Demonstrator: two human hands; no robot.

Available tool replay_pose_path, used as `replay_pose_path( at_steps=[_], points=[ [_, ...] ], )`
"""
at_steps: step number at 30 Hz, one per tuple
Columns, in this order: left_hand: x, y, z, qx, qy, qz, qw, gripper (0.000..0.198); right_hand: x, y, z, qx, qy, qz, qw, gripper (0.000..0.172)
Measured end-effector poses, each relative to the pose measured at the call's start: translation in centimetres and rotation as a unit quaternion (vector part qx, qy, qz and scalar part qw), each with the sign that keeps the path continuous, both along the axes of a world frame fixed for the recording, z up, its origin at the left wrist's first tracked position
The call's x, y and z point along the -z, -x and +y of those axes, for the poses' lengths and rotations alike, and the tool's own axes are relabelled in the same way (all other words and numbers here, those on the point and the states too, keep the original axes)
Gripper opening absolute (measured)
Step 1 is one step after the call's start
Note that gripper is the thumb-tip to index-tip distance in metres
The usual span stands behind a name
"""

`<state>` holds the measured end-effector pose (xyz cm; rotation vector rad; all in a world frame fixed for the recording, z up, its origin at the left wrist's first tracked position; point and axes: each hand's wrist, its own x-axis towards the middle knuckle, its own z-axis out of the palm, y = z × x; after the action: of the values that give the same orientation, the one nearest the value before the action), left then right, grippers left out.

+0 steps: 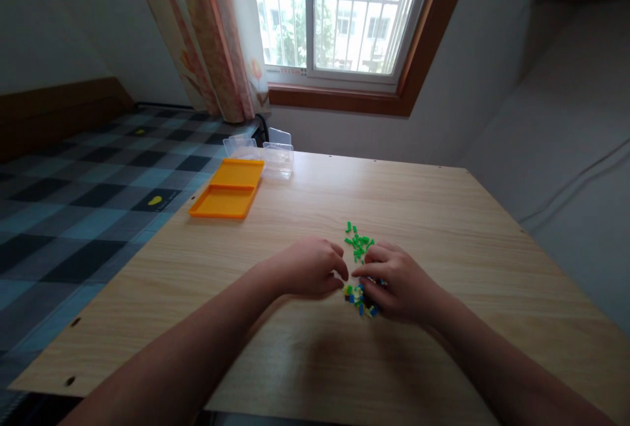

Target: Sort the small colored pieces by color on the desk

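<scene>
– Grip status?
– Left hand (319, 267) curled beside the mixed pile (353, 295) of small coloured pieces; right hand (396, 281) partly over it. At this size, I cannot tell whether either grips a piece.
– Handling?
– Judged light, stiff and easily dropped; best pinched by opposite sides, one at a time.
– Beyond?
– Green pieces (361, 242) lie just past the pile on the wood-grain surface (443, 216); farther left, an orange tray (229, 203), with clear plastic boxes (279, 158) near it.

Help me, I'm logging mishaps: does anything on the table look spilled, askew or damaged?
Nothing stands out. The green pieces lie loose beyond the mixed-colour pieces by the right hand, but clustered rather than strewn; the orange tray looks intact.
</scene>
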<state>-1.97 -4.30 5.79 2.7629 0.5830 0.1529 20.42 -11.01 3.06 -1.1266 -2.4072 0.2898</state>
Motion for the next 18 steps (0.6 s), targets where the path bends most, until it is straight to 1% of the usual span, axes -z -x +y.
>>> replay_pose_path(
  at_steps=[2,5,9,18],
  points=[
    [0.2,-0.2,-0.1,0.005,0.001,0.016,1.0,0.02,0.0,0.8,-0.4,0.021,0.007,-0.01,1.0,0.011],
    [0.5,-0.3,-0.1,0.007,0.002,0.026,1.0,0.017,-0.1,1.7,-0.9,0.043,0.017,-0.021,0.999,0.011],
    [0.8,-0.3,-0.1,0.007,-0.001,0.029,1.0,0.017,-0.2,2.0,-1.1,0.063,0.033,-0.039,0.997,0.01],
    [0.6,-0.5,-0.3,0.011,-0.016,0.035,0.999,0.018,0.1,1.9,-0.9,0.07,0.044,-0.043,0.996,0.01]
  ],
)
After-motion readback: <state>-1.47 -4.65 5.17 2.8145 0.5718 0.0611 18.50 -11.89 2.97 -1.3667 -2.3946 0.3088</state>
